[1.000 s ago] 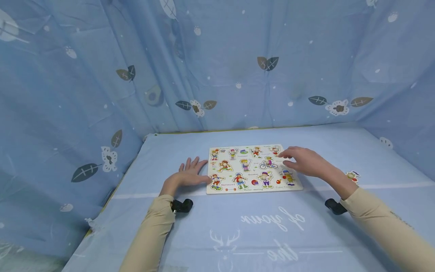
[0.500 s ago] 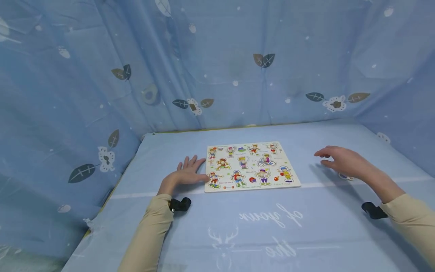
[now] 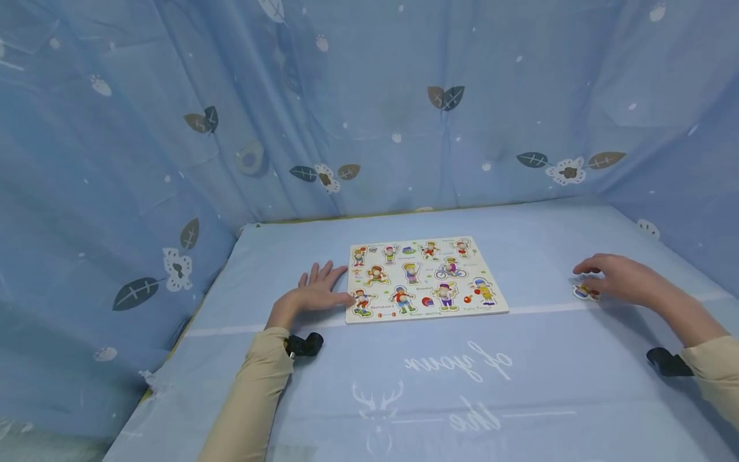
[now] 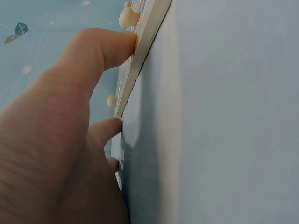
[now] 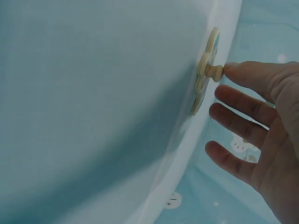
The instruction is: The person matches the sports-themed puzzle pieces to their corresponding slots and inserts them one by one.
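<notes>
In the head view, a white wooden knob puzzle board [image 3: 427, 258] with several sports-figure pieces lies on the table. My left hand [image 3: 312, 294] is spread at its left side, thumb and fingertips against the edge. The left wrist view shows the thumb [image 4: 119, 46] touching the board's edge [image 4: 145, 51], close to a round wooden knob [image 4: 128, 17]. My right hand [image 3: 626, 279] is over a loose puzzle piece [image 3: 586, 292] right of the board. In the right wrist view, the thumb tip is right at the wooden knob [image 5: 215, 72], the other fingers loosely extended.
A blue cloth [image 3: 323, 385] with white lettering and a deer print covers the table. Blue patterned curtains [image 3: 375, 109] hang behind it and at both sides. A black wrist camera [image 3: 668, 361] sits on the right wrist.
My right hand has moved right, from the board's right edge to the loose puzzle piece. My left hand stays at the board's left edge.
</notes>
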`<state>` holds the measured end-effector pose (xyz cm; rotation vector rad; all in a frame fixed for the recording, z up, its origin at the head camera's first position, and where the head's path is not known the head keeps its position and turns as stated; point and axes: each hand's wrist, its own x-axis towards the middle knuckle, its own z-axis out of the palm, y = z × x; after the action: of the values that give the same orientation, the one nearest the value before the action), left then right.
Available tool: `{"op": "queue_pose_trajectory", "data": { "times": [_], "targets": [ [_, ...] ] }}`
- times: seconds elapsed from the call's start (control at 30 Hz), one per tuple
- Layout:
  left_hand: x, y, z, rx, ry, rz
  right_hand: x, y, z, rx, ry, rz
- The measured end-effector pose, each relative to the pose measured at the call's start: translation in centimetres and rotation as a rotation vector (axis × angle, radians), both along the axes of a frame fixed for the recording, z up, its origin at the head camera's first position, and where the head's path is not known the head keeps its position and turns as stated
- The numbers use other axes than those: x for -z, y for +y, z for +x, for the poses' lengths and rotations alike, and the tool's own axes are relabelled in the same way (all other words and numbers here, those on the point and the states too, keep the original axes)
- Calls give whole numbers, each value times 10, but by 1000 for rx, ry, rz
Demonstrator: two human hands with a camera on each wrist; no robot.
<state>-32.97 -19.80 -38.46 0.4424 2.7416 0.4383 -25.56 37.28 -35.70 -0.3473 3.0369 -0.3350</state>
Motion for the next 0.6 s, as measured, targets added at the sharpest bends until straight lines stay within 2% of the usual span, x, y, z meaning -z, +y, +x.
{"op": "queue_pose_trajectory", "data": {
  "times": [0.4,0.6],
  "targets": [
    [-4,2,2,-7,0,-15,2,6,7,-5,-13,0],
    [-3,2,1,-6,-6,-21,4,7,7,19,-30,-2]
  ]
}}
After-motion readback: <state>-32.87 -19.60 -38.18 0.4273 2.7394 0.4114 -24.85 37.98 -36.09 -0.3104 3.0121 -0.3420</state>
